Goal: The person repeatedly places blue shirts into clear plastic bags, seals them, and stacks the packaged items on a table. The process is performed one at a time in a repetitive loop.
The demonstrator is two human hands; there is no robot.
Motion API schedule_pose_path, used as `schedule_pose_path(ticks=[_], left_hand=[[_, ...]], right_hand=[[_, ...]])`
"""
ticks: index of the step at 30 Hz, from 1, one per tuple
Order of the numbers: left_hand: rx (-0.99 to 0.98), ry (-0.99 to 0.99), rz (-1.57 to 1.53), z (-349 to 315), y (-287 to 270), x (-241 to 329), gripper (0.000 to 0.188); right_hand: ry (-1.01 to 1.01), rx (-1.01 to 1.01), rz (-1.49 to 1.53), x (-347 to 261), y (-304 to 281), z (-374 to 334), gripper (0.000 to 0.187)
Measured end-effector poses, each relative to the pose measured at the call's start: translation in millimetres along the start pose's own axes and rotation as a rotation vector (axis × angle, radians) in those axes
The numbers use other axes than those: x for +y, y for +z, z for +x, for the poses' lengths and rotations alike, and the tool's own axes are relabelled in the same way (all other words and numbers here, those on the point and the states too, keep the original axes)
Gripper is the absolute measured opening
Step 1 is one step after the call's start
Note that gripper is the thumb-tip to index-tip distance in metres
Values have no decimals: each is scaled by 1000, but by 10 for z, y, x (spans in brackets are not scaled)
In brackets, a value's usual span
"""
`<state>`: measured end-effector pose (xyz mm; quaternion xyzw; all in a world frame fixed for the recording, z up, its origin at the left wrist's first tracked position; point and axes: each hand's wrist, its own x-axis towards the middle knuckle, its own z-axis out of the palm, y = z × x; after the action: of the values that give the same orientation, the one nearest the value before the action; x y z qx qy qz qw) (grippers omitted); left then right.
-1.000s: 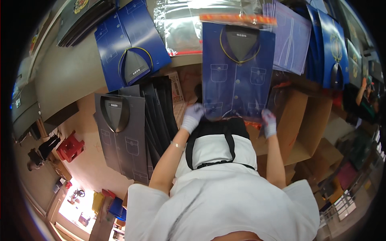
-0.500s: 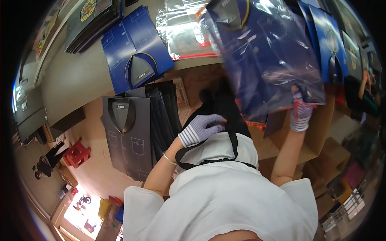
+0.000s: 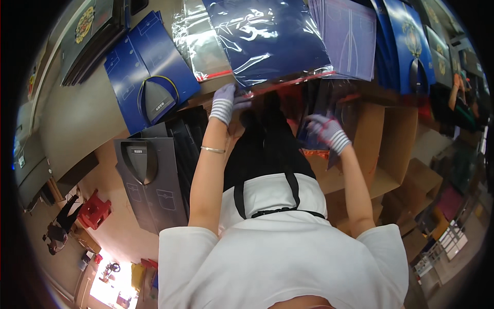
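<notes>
Both my hands wear pale purple knit gloves with striped cuffs. My left hand is at the table's near edge, fingers apart, by the lower left corner of a clear plastic bag with a flat blue piece inside. My right hand is lower and to the right, somewhat blurred, with fingers spread and pointing left. It hovers by dark blue plastic-wrapped bags standing below the table edge. More clear plastic bags with a red edge strip lie left of the blue piece.
A blue shirt-printed paper bag lies at the left, near a dark stack. Dark grey paper bags stand below it. Purple sheets and blue bags are at the right. An open cardboard box stands below, right.
The wrapped blue shirt-printed bag that my right hand held up has left the table top. My right hand has dropped down and left; my left has risen to the table edge.
</notes>
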<state>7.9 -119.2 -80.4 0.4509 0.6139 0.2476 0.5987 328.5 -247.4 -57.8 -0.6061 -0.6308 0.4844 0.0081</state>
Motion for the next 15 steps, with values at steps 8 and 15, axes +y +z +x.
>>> schedule_pose_path(ticks=[8,15], left_hand=[[65,520,544,199,290,517,18],[-96,747,842,825,399,379,20]], right_hand=[[575,580,1562,865,-903,809,72],[448,869,1091,1038,-147,-426,30]])
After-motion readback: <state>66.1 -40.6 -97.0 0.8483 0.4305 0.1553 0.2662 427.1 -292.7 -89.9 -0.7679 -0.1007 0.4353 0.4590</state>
